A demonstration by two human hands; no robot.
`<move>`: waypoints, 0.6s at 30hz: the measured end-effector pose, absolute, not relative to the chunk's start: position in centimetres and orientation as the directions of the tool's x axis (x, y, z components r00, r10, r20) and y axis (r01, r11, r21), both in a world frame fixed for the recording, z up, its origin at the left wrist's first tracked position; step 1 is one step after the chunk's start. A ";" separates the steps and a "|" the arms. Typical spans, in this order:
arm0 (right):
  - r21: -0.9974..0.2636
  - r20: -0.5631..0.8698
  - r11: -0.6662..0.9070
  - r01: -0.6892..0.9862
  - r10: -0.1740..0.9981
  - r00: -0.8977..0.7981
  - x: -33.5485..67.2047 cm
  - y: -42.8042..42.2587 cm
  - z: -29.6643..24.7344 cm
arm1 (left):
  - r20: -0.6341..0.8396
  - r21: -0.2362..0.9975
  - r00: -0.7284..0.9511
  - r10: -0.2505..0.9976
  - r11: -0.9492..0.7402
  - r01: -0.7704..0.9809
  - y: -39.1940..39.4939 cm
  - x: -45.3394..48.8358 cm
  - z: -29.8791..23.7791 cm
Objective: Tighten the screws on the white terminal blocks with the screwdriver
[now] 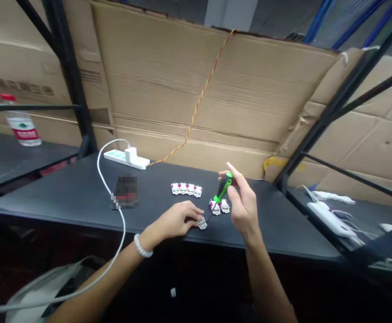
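My left hand (181, 218) pinches a small white part (202, 223) against the black tabletop near its front edge. In my right hand (242, 202) is a green and black screwdriver (223, 186), tilted, its shaft pointing down toward that part. Whether the tip touches the part I cannot tell. Two similar white and purple parts (215, 207) lie just behind the screwdriver shaft. Farther back, a row of several more such parts (186, 189) sits side by side.
A white power strip (115, 157) with a plugged-in charger (130, 154) stands at the back left. Its white cable (122, 224) runs over my left forearm. A blurred dark object (126, 192) lies left. Cardboard (189, 80) walls the back; black metal posts (317, 116) flank the table (155, 179).
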State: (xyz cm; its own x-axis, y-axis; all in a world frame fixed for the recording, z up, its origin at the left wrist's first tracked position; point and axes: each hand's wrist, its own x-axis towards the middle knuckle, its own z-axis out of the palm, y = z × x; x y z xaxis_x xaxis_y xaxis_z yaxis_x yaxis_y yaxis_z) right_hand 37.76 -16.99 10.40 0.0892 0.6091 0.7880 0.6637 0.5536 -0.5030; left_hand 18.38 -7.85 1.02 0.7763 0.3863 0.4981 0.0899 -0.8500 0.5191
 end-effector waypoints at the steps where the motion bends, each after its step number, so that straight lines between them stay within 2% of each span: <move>1: -0.509 0.784 0.560 0.654 0.615 0.083 37.8 -17.0 10.4 | 0.498 0.520 0.776 0.387 -0.850 0.091 -7.8 18.4 1.0; 6: -0.440 0.831 0.491 0.752 0.540 0.134 37.7 -17.0 10.4 | 0.509 0.524 0.764 0.396 -0.847 0.090 -7.7 18.4 0.8; 11: -0.499 0.793 0.558 0.663 0.602 0.090 37.8 -17.0 10.4 | 0.499 0.534 0.770 0.398 -0.841 0.088 -7.8 18.5 0.9; 15: -0.441 0.836 0.486 0.754 0.529 0.148 37.7 -17.0 10.4 | 0.501 0.536 0.763 0.408 -0.839 0.096 -7.9 18.5 0.9; 18: -0.459 0.819 0.507 0.730 0.560 0.126 37.8 -17.0 10.4 | 0.501 0.537 0.763 0.409 -0.838 0.096 -7.9 18.5 0.9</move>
State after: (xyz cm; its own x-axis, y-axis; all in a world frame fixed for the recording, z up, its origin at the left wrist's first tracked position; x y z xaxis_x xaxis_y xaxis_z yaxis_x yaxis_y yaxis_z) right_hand 37.78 -17.01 10.40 0.1258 0.5601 0.8189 0.7296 0.5071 -0.4589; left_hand 18.45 -7.86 0.89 0.7629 0.4085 0.5011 0.0964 -0.8383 0.5367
